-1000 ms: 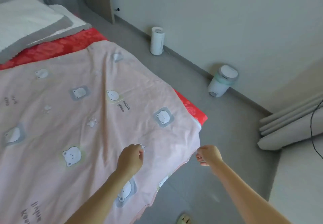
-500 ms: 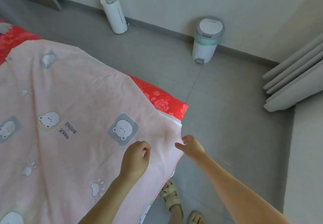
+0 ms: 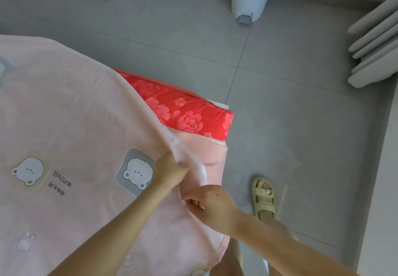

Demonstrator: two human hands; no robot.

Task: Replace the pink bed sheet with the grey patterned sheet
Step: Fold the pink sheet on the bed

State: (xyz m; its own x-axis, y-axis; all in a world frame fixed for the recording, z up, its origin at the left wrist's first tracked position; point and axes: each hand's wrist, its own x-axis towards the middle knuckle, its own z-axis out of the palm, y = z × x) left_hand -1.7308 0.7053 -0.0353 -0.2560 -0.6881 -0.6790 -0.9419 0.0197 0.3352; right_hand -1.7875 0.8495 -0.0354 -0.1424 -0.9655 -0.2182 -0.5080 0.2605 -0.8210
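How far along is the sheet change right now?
Barely started. Done: a corner of the pink sheet is lifted, baring the red floral bedding. In hand: the left hand and right hand both grip that corner. Left: the sheet covers the rest of the bed in view, and no grey patterned sheet is visible.

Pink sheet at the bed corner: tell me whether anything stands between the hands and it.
Nothing visible does. The left hand grips a bunched fold of the pink sheet near the corner, and the right hand pinches its edge just below. The red flowered mattress lies underneath the sheet, not between it and the hands.
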